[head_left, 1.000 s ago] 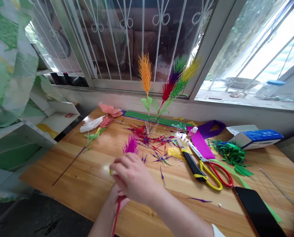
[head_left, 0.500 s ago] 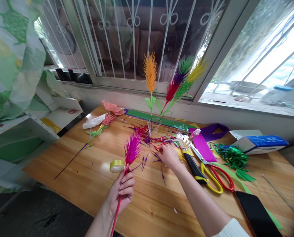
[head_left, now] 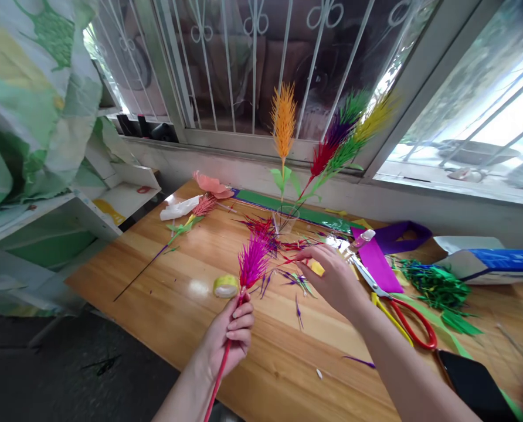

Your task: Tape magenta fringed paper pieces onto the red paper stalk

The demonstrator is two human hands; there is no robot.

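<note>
My left hand (head_left: 231,333) is wrapped round the red stem of a magenta artificial flower spike (head_left: 253,261), held upright above the table. The stem runs down past my wrist. Thumb and forefinger of my right hand (head_left: 334,274) pinch a thin red paper strip (head_left: 290,259), raised to the right of the flower head. Under it, purple twisted strips (head_left: 298,310) lie scattered, and a pile of red and purple strips (head_left: 261,225) is behind. A roll of yellowish tape (head_left: 225,286) stands left of the flower.
A clear cup (head_left: 287,221) holds several coloured spikes. Scissors (head_left: 413,322), a phone (head_left: 472,384), green tinsel (head_left: 437,284) and a blue-and-white box (head_left: 494,266) lie to the right. A pink spike (head_left: 205,205) on a long stem lies at left. The window wall closes the back.
My right hand has lifted off the strip pile with a red strip in its fingers. The camera view has shifted left, and my right forearm now covers the black-and-yellow cutter.
</note>
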